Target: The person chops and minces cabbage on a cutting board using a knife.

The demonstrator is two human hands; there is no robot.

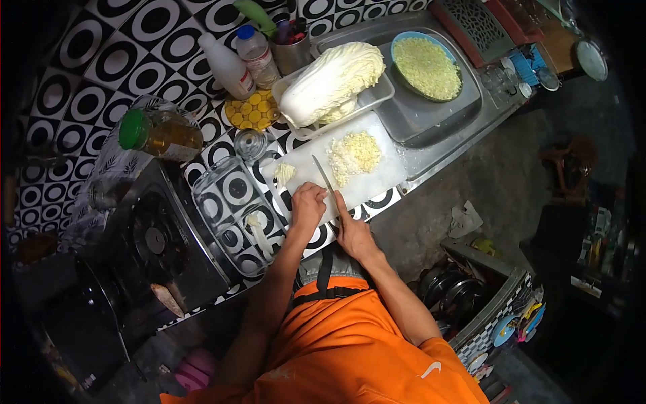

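Observation:
A kitchen knife [322,173] is in my right hand [354,233], its blade pointing away from me over the white cutting board [384,176]. My left hand [309,203] rests at the near edge of the board, just left of the blade. Its fingers are curled together, and whatever they may press on is hidden beneath them. To the right of the blade lies a heap of finely chopped cabbage [358,153]. A smaller pale cabbage piece [284,174] sits left of the blade, beyond my left hand.
Behind the board, a whole napa cabbage [330,84] lies in a clear tray [382,93]. A blue-rimmed bowl [394,62] of chopped cabbage stands in the sink [437,124]. A glass tray [217,232] and black stove [156,229] are left; bottles [256,57] stand behind.

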